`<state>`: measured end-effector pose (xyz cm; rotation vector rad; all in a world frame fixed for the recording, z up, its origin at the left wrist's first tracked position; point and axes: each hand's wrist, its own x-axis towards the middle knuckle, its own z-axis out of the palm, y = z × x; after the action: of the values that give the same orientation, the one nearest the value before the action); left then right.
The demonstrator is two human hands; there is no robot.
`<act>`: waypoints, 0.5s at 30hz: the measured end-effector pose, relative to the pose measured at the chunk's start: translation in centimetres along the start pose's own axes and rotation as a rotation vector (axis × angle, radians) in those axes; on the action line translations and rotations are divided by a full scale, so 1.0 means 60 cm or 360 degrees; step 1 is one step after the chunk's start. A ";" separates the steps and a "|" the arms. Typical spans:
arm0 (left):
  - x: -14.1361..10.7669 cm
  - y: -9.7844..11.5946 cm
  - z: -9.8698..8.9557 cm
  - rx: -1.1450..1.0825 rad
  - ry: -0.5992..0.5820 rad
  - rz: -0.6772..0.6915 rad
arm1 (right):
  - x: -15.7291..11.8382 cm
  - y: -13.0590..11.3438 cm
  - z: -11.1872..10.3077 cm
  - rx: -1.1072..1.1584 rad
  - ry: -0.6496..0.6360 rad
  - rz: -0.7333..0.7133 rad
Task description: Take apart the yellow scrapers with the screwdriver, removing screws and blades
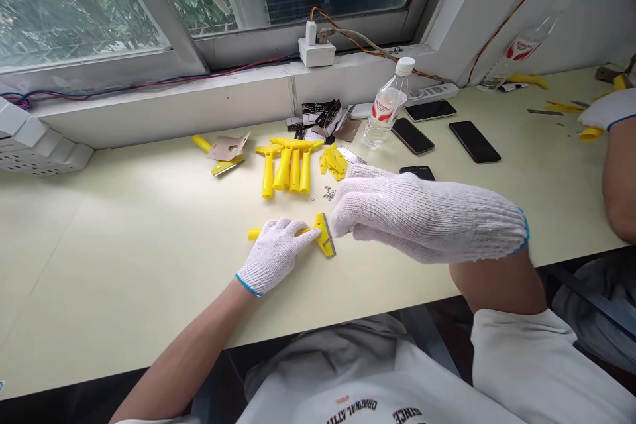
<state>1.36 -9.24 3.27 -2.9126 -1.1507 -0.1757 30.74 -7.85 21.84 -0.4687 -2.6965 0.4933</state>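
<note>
A pale desk [149,265] runs beneath a window [84,6]. On it, near the front edge, lies a yellow scraper [322,228], its bladed head pointing right. The gloved left hand [275,248] grips its handle, fingers wrapped over it. The gloved right hand [412,215] hovers just beside the blade, fingers bent together; whether they pinch anything, I cannot tell. Beyond lie small screws [328,193], a row of yellow scraper handles [295,169] and a pile of yellow plates [334,162]. Farther back stands a water bottle [385,109], smartphones [474,141] near it. At far right is a co-worker's gloved hand [613,109].
</note>
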 end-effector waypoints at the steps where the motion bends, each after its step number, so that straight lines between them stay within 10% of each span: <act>1: -0.001 0.000 0.002 0.0002 0.0010 -0.0008 | 0.003 -0.003 0.000 0.0083 -0.0005 -0.0020; 9: -0.001 0.000 0.005 -0.0037 0.0018 -0.0030 | 0.033 -0.012 0.037 -0.0773 0.0454 0.0913; 15: 0.001 0.001 -0.002 -0.0081 -0.0016 -0.0051 | 0.005 0.008 0.023 -0.0506 0.0266 0.0268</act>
<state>1.43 -9.28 3.37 -2.9433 -1.2129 -0.1940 30.05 -7.71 20.55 -0.7909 -2.5910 0.0603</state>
